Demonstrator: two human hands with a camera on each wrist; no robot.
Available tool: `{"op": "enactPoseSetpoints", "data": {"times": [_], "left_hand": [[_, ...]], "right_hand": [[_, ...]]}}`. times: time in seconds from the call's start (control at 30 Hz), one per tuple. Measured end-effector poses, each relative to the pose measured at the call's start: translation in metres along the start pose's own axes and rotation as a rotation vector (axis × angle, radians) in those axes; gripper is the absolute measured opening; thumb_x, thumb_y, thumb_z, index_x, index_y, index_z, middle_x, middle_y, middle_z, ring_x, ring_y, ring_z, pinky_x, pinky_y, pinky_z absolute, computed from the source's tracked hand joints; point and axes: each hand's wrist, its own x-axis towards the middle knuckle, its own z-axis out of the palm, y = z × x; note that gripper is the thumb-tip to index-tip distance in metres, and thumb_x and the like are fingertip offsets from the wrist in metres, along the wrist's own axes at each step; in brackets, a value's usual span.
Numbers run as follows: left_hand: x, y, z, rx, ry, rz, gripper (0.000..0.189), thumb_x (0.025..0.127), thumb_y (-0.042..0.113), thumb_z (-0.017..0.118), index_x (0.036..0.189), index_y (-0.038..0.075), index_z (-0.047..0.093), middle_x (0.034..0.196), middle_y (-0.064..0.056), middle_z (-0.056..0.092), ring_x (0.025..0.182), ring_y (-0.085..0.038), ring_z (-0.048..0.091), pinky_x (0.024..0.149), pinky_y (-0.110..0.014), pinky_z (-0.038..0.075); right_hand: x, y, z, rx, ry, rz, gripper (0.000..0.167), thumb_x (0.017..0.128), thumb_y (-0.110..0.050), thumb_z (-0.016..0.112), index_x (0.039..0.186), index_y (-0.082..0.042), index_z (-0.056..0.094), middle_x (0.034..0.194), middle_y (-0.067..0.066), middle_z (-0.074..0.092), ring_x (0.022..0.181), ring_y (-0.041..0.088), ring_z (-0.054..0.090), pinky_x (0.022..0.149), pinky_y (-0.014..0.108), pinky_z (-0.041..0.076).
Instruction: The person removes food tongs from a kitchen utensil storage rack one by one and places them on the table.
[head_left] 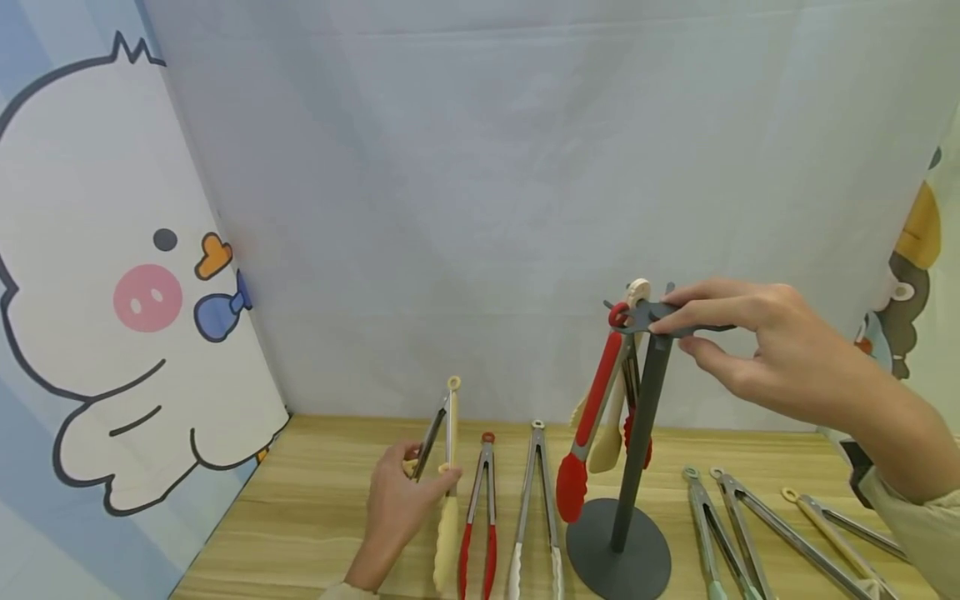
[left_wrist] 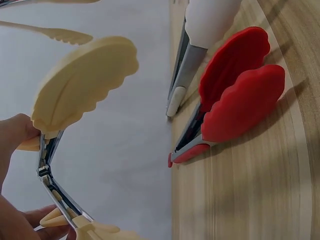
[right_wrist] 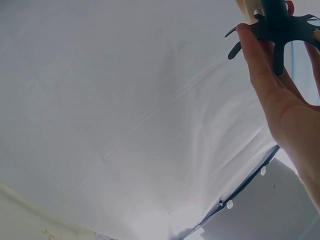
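My left hand (head_left: 399, 502) grips a pair of pale yellow tongs (head_left: 447, 525) by its arms, ring end up, above the left part of the table. Its scalloped heads spread wide apart in the left wrist view, where one head (left_wrist: 85, 82) shows whole. At the top of a dark grey stand (head_left: 637, 450), my right hand (head_left: 765, 342) pinches the hooked rack (right_wrist: 275, 35), fingers over it and thumb below. Red tongs (head_left: 573, 487) hang from a hook on the rack's left side. Cream tongs (head_left: 606, 454) and another red-tipped pair hang behind them.
Red tongs (head_left: 487, 475) and white-tipped tongs (head_left: 537, 475) lie between my left hand and the stand's round base (head_left: 585, 550). Green tongs (head_left: 705, 525), a metal-armed pair (head_left: 787, 537) and yellow tongs (head_left: 832, 525) lie to the right. A grey cloth (head_left: 480, 208) hangs behind the wooden table (head_left: 300, 517).
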Motion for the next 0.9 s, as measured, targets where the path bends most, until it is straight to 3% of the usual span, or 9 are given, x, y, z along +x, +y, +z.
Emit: {"op": "enactPoseSetpoints", "data": {"times": [0.3, 0.9], "left_hand": [[0.004, -0.013, 0.005, 0.059, -0.013, -0.019, 0.064, 0.065, 0.048, 0.082, 0.111, 0.009, 0.062, 0.108, -0.01, 0.06, 0.093, -0.026, 0.056, 0.068, -0.036, 0.045], [0.007, -0.026, 0.013, 0.097, -0.009, -0.031, 0.063, 0.065, 0.048, 0.082, 0.109, 0.007, 0.063, 0.108, -0.012, 0.06, 0.096, -0.028, 0.056, 0.071, -0.042, 0.047]], "right_hand": [[0.0, 0.0, 0.0, -0.01, -0.002, 0.01, 0.035, 0.078, 0.005, 0.069, 0.104, -0.018, 0.073, 0.116, 0.002, 0.063, 0.101, 0.021, 0.061, 0.072, 0.014, 0.041], [-0.001, -0.001, 0.0, -0.002, 0.01, 0.002, 0.036, 0.077, 0.005, 0.069, 0.103, -0.018, 0.073, 0.114, 0.002, 0.063, 0.099, 0.021, 0.062, 0.072, 0.013, 0.041]]}}
